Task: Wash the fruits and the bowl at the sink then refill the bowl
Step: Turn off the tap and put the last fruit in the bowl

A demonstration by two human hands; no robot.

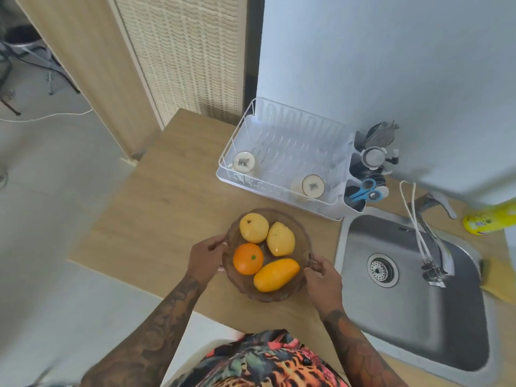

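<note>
Fruit bowl (303,233) left of sink (413,311)

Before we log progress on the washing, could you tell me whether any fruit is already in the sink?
No, the sink holds no fruit; all four fruits lie in the bowl on the counter.

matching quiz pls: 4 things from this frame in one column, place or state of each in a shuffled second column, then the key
Things
1. orange
2. blue-handled scissors
3. sink
4. bowl

Places or states
A. stands in the cutlery holder at the end of the dish rack
B. held at its rim by the left hand and the right hand
C. lies in the bowl with three yellow fruits
D. set into the counter, nothing in its basin, to the right of the bowl

Pairs: 1-C, 2-A, 3-D, 4-B
</note>
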